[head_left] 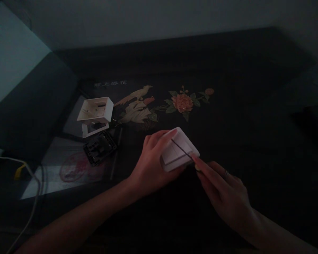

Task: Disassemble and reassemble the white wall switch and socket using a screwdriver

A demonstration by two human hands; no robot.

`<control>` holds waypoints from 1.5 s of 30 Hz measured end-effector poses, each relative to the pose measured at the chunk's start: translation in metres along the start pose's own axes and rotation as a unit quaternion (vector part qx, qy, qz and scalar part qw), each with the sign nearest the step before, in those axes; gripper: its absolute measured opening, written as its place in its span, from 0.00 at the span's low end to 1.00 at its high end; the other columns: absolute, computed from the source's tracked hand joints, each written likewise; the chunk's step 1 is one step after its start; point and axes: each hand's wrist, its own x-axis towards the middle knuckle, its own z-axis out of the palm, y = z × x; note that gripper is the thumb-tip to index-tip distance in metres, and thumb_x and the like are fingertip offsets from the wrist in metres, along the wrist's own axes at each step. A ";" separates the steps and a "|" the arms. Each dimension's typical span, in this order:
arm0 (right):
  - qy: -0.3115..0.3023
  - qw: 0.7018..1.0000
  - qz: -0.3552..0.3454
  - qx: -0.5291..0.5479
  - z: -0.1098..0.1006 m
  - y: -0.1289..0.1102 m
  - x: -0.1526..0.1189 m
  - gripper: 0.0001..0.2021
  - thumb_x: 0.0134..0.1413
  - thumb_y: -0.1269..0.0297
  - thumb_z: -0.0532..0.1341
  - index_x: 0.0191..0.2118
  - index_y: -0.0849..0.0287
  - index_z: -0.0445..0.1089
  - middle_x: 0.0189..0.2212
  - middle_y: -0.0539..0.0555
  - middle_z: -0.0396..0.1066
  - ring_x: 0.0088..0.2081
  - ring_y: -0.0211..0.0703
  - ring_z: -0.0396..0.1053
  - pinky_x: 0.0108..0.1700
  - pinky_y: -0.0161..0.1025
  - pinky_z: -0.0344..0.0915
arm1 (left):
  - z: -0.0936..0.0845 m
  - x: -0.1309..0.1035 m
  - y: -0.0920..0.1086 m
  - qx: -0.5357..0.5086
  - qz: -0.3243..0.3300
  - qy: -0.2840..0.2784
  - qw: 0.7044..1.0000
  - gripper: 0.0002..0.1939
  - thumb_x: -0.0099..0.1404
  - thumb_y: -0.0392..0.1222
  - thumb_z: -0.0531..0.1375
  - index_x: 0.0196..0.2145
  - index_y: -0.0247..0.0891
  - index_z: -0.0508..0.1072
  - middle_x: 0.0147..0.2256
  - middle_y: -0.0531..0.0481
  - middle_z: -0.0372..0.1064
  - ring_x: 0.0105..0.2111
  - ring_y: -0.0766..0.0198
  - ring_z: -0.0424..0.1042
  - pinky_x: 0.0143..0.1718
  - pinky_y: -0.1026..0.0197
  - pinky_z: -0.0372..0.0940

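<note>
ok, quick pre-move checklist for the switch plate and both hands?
1. Left hand steadies the white switch plate: ok, fingers wrap its left side.
2. Right hand on the thin tool: ok, pinched at the plate's right corner.
3. Tool tip seated in a seam: cannot tell, too dark.
4. Plate flat on the dark table: cannot tell.
5. White box and black insert apart from the hands: ok.
6. Lighting: not ok, dim.

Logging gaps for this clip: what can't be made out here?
Head view, very dim:
- Right hand: what its fingertips pinch against the white switch plate is too dark to identify.
- Left hand covers the plate's left side.
- Black part: detail lost in the dimness.
</note>
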 end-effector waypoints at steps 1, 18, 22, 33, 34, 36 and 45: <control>0.001 1.000 0.006 0.005 -0.002 0.000 -0.001 0.27 0.69 0.73 0.51 0.70 0.52 0.52 0.34 0.52 0.75 0.31 0.38 0.77 0.29 0.30 0.74 | 0.000 0.000 0.000 -0.002 -0.005 -0.003 1.000 0.41 0.56 0.43 0.69 0.65 0.43 0.59 0.62 0.40 0.60 0.60 0.45 0.59 0.61 0.41 0.60; -0.033 0.993 0.080 -0.076 -0.009 0.030 0.013 0.18 0.66 0.70 0.54 0.59 0.61 0.68 0.38 0.58 0.73 0.39 0.48 0.73 0.41 0.47 0.74 | -0.028 0.005 0.002 -0.154 -0.077 -0.027 0.985 0.26 0.64 0.49 0.63 0.59 0.45 0.69 0.61 0.45 0.65 0.59 0.49 0.66 0.61 0.47 0.63; -0.062 0.991 0.070 -0.099 -0.002 0.027 0.012 0.18 0.65 0.71 0.54 0.58 0.61 0.69 0.40 0.60 0.71 0.40 0.50 0.70 0.42 0.50 0.73 | -0.029 0.003 0.008 -0.144 -0.067 -0.024 0.987 0.26 0.63 0.48 0.63 0.58 0.47 0.70 0.61 0.46 0.66 0.59 0.48 0.67 0.61 0.45 0.63; -0.029 0.996 0.085 -0.007 -0.024 0.024 0.028 0.16 0.65 0.65 0.58 0.56 0.60 0.70 0.47 0.61 0.73 0.48 0.51 0.71 0.50 0.53 0.71 | -0.029 0.001 0.008 -0.109 -0.037 -0.024 0.993 0.28 0.62 0.48 0.64 0.59 0.44 0.69 0.61 0.43 0.63 0.61 0.47 0.63 0.62 0.44 0.60; -0.017 0.994 0.097 0.038 -0.027 0.020 0.033 0.16 0.66 0.64 0.58 0.57 0.60 0.70 0.49 0.60 0.73 0.49 0.49 0.72 0.52 0.50 0.71 | -0.028 0.000 0.008 -0.101 -0.031 -0.025 0.994 0.28 0.62 0.48 0.64 0.59 0.43 0.68 0.62 0.43 0.63 0.61 0.47 0.63 0.62 0.44 0.60; -0.034 0.978 0.122 0.165 -0.032 0.011 0.044 0.21 0.65 0.59 0.60 0.60 0.59 0.66 0.55 0.60 0.72 0.54 0.47 0.72 0.54 0.47 0.71 | -0.027 -0.001 0.009 -0.083 -0.019 -0.028 0.996 0.29 0.63 0.47 0.64 0.60 0.42 0.68 0.62 0.42 0.62 0.61 0.47 0.63 0.61 0.45 0.61; -0.089 0.943 0.137 0.290 -0.022 -0.002 0.059 0.19 0.67 0.62 0.58 0.60 0.58 0.70 0.63 0.58 0.66 0.65 0.50 0.62 0.64 0.53 0.62 | -0.025 -0.003 0.009 -0.048 0.014 -0.029 0.998 0.28 0.61 0.42 0.65 0.59 0.43 0.66 0.61 0.42 0.62 0.62 0.47 0.60 0.61 0.45 0.59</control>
